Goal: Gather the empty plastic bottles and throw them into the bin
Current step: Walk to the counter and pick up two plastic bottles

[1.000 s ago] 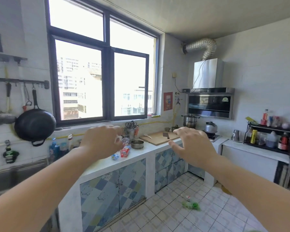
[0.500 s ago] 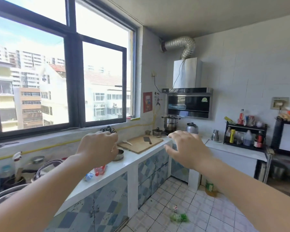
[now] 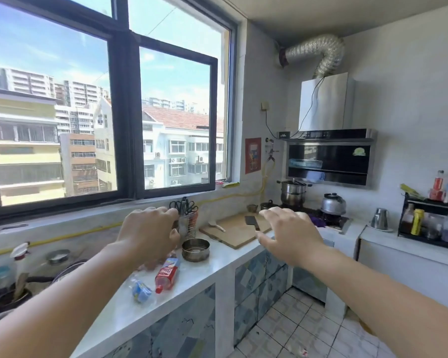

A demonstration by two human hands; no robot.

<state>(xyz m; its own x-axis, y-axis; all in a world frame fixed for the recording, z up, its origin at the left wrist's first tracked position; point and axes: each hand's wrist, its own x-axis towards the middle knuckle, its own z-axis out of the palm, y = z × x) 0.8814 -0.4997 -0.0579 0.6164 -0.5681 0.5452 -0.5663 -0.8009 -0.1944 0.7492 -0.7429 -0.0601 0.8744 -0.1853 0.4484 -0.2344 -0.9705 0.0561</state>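
A: Two bottles are seen low centre of the frame, lying on the white bench (image 3: 217, 270): a red-labelled bottle (image 3: 167, 273) and, just beside it to the lower left, a blue-labelled bottle (image 3: 141, 291).

B: Hands?

A: Left hand (image 3: 150, 235) is held above the red-labelled bottle, grip curled, nothing seen held; contact cannot be told. Right hand (image 3: 289, 237) is raised at centre, grip spread wide, empty.

B: Nearby?

A: Steel bowl (image 3: 195, 249) just right of the left hand; cutting board (image 3: 233, 232) behind it.

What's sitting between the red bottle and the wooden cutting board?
A round metal bowl sits on the counter between the red bottle and the cutting board, seen from the head camera.
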